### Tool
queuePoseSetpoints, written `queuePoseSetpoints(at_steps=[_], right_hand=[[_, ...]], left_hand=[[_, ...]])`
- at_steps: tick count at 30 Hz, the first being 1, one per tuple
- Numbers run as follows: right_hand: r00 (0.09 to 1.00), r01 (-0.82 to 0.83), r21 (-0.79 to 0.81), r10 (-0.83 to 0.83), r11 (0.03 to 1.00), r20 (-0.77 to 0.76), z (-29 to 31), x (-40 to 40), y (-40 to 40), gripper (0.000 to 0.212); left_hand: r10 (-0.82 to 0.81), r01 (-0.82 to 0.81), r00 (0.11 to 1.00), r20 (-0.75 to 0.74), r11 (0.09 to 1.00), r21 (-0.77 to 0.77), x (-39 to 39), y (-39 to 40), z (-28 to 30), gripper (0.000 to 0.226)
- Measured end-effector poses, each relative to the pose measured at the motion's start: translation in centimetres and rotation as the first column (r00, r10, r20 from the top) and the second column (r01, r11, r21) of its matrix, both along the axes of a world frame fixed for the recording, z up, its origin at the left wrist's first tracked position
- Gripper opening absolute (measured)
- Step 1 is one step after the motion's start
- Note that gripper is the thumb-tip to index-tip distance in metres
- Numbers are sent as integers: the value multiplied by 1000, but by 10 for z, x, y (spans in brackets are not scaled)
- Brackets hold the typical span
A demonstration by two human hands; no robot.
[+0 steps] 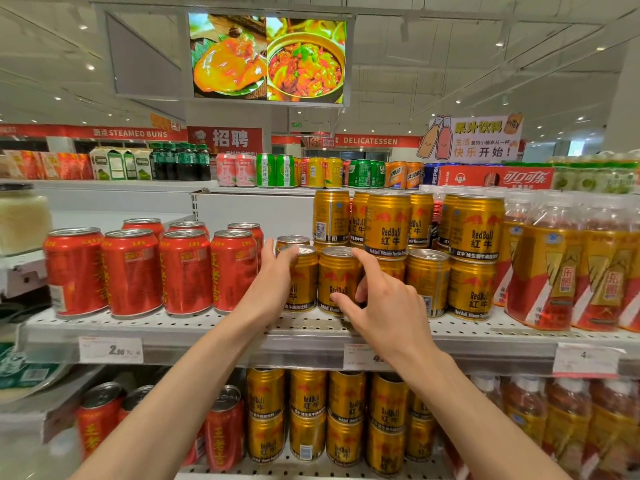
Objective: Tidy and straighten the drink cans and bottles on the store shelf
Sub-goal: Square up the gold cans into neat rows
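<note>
Two hands at shelf (pixel 207 327) front: left hand (pixel 268 285) curls fingers round one gold Red Bull can (pixel 302 282); right hand (pixel 384 306) pinches neighbouring can (pixel 337 275), red cans (pixel 131 271) left.

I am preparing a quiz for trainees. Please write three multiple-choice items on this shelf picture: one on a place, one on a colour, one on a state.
1. Where do the red cans stand?
A. left of the gold cans
B. right of the bottles
C. on the floor

2. What colour is the can at the right hand?
A. green
B. gold
C. blue

3. What is the left hand doing?
A. hanging idle
B. holding a bottle
C. touching a gold can

Key: 1 A, the red cans stand left of the gold cans; 2 B, its side is gold; 3 C, its fingers lie on the can top.
</note>
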State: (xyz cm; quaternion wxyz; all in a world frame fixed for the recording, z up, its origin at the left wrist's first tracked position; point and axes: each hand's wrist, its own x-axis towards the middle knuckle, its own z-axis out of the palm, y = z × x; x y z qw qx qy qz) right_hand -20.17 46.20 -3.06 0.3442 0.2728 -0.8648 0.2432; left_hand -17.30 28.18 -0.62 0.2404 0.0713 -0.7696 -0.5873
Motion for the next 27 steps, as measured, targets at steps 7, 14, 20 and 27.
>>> queuePoseSetpoints(at_steps=[7, 14, 20, 27], right_hand=[[1000, -5, -10, 5, 1000, 4, 0, 0, 1, 74], [1000, -20, -14, 20, 1000, -1, 1, -1, 2, 73], [999, -35, -14, 34, 999, -10, 1, -2, 3, 73], [998, -64, -18, 64, 998, -11, 1, -1, 4, 73]], left_hand=[[77, -76, 996, -51, 997, 25, -19, 2, 2, 63], [50, -48, 997, -53, 998, 32, -24, -4, -2, 61], [26, -27, 997, -71, 999, -22, -20, 0, -3, 58], [54, -59, 997, -53, 994, -93, -11, 4, -6, 67]])
